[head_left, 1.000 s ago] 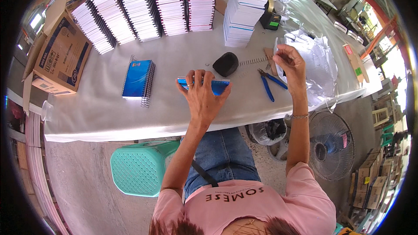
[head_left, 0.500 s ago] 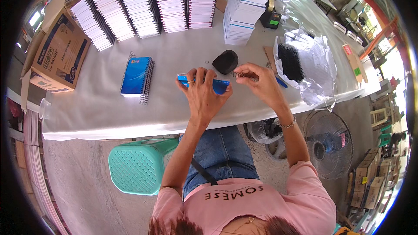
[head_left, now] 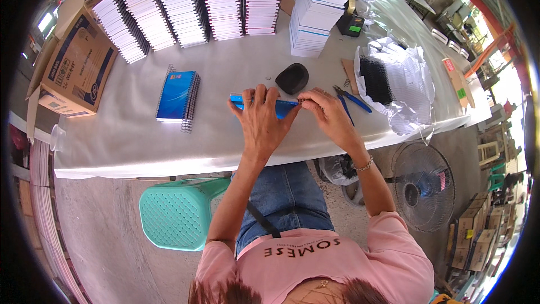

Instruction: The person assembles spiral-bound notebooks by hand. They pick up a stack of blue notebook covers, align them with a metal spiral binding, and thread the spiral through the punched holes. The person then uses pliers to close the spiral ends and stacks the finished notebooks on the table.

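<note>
A blue-covered notebook (head_left: pixel 285 110) stands on its edge at the near middle of the table, gripped by my left hand (head_left: pixel 260 124) with the fingers over its top. At the notebook's right end, my right hand (head_left: pixel 332 119) pinches a dark spiral binding coil (head_left: pixel 301 101), mostly hidden by the fingertips. Just beyond the hands lies a black rounded object (head_left: pixel 292 78) whose kind I cannot tell. Blue-handled pliers (head_left: pixel 353 99) rest right of my right hand. To the left, blue spiral notebooks (head_left: pixel 178 97) lie in a small pile.
Tall stacks of spiral-bound notebooks (head_left: pixel 222 5) line the back, beside a stack of blue-edged books (head_left: pixel 311 19). Black coils (head_left: pixel 376 80) lie in crumpled white wrapping (head_left: pixel 408 87) at right. A cardboard box (head_left: pixel 79 70) stands left. Below are a green stool (head_left: pixel 174 214) and a fan (head_left: pixel 423 186).
My right hand has moved left and brought the coil against the notebook's right end. The pliers, partly covered before, now show more fully. My left hand keeps its grip.
</note>
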